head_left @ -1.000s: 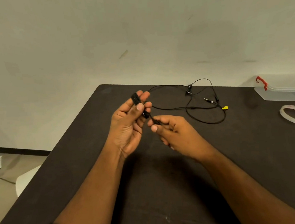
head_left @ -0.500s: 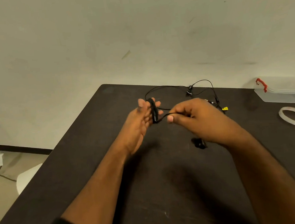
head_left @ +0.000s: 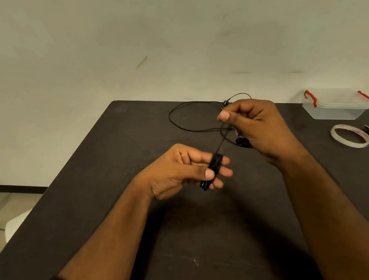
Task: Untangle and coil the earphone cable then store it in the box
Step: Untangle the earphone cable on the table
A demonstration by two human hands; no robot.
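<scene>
Left hand [head_left: 181,171] over the dark table [head_left: 123,211], fingers wrapped in a tight black coil of the earphone cable [head_left: 214,166], thumb pinning it. Right hand [head_left: 260,127], beyond the coil, pinches the taut strand. Loose loops trail behind; the clear box [head_left: 335,108] sits right of them.

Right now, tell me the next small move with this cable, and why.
Probably bring the right hand round the left hand's fingers for another turn. A coil already sits on those fingers, a taut strand runs from it up to the right hand's pinch, and a long loop of cable lies loose on the table, so winding looks unfinished.
</scene>
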